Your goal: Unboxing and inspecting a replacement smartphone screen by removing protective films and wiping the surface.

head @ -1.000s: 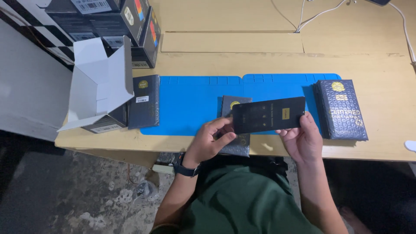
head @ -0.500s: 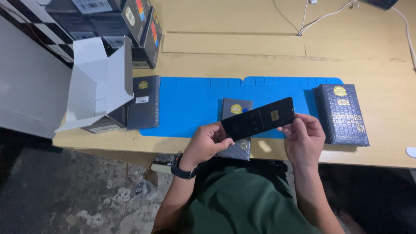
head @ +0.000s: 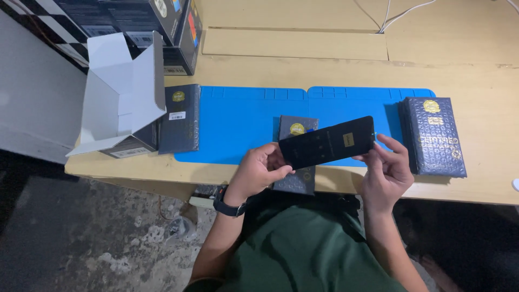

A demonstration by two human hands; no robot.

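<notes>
**Black panel held in both hands above the blue mat**

At your 10 o'clock, an open white carton [head: 116, 97] stands beside a flat dark box [head: 179, 118]. Your left hand [head: 259, 170] pinches the lower-left end of the black glass panel [head: 327, 143]. The panel is raised over a dark pouch [head: 296, 154] on the blue mat [head: 243, 121]. Your right hand [head: 385, 170] grasps its right end. At 2 o'clock, a dark bubble-wrap pouch [head: 432, 136] lies on the wooden table [head: 476, 70].

Looks like a small phone-repair or accessory packing workshop: plain wooden workbench [head: 476, 65] w/ a blue silicone repair mat [head: 243, 124], stacked black retail cartons [head: 157, 21], an open white cardboard box [head: 121, 92], bare concrete floor [head: 81, 238].
</notes>
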